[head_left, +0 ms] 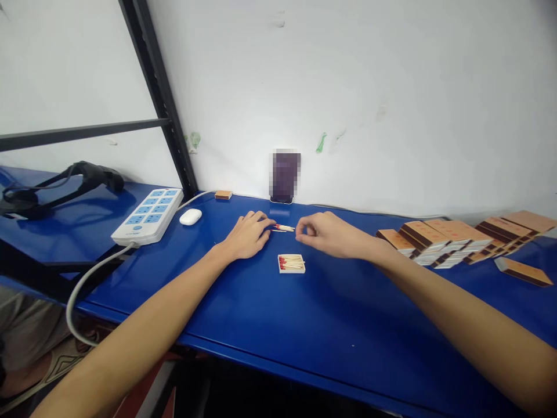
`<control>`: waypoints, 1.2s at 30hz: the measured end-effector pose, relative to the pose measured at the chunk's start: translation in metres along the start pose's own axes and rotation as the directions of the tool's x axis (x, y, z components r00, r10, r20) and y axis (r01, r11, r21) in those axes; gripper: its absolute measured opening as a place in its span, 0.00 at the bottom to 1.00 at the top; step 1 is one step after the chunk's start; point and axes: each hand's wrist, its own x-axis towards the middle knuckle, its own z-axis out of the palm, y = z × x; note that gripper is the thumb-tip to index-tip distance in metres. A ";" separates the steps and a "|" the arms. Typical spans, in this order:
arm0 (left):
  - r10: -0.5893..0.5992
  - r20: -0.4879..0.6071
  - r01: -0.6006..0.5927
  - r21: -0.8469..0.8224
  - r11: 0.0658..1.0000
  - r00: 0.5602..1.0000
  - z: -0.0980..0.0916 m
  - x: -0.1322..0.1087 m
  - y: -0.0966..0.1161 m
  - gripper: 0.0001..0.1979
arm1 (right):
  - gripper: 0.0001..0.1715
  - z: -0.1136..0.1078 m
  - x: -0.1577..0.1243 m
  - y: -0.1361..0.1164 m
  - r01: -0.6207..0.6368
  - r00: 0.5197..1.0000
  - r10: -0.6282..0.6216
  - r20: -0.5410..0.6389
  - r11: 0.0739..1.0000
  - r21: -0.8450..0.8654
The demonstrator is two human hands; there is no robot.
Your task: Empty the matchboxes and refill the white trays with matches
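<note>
- Matches [284, 228] lie loose in a small bunch just beyond the tray [292, 271] in my head view, red heads to the left, pale ends to the right.
- My left hand [249, 235] rests beyond the tray and to its left, palm down, thumb and fingers moderately apart, with a fingertip at the red heads; it seems to touch them.
- My right hand [328, 234] hovers beyond the tray and to its right, thumb and forefinger curled into a narrow pinch by the pale ends. I cannot tell whether a match is between them.
- Good handling here, I judge, means a light touch: the left fingertips steady the heads while the right evens the ends, since thin sticks roll and fan out easily.
- The matches in the tray [291, 262] also have their heads leftward, so keeping the loose ones facing that way seems tidy.
- I should keep my wrists high over the tray's near side; a knock could spill it. The stacked matchboxes [448, 235], well right of the tray, are near my right forearm.
</note>
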 end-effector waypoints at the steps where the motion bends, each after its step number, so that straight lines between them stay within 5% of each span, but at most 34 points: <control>1: 0.005 0.020 -0.005 -0.013 1.000 1.000 0.000 0.001 0.001 0.20 | 0.11 -0.002 0.000 0.002 0.000 0.999 -0.001 0.046 1.000 0.004; 4: 0.041 0.084 -0.036 -0.054 0.998 0.996 0.001 0.004 0.001 0.22 | 0.14 -0.005 -0.002 0.005 0.046 0.978 -0.054 0.201 0.998 0.046; 11: 0.148 0.168 -0.144 -0.034 0.989 0.975 0.003 0.006 0.000 0.23 | 0.23 0.004 -0.002 0.008 0.082 0.927 -0.135 0.349 0.983 0.165; 23: 0.172 0.099 -0.165 -0.075 0.983 0.980 0.000 0.000 0.005 0.21 | 0.20 0.011 0.002 0.007 0.161 0.931 -0.206 0.302 0.972 0.169; 30: 0.011 -0.008 -0.011 0.000 1.000 1.000 -0.001 -0.001 0.006 0.16 | 0.13 0.027 0.010 0.017 0.147 0.984 -0.153 -0.086 0.986 -0.080; 36: -0.029 -0.009 0.028 -0.033 0.999 1.000 -0.001 0.000 0.004 0.10 | 0.12 0.048 0.017 0.026 0.076 0.976 -0.108 -0.191 0.983 -0.168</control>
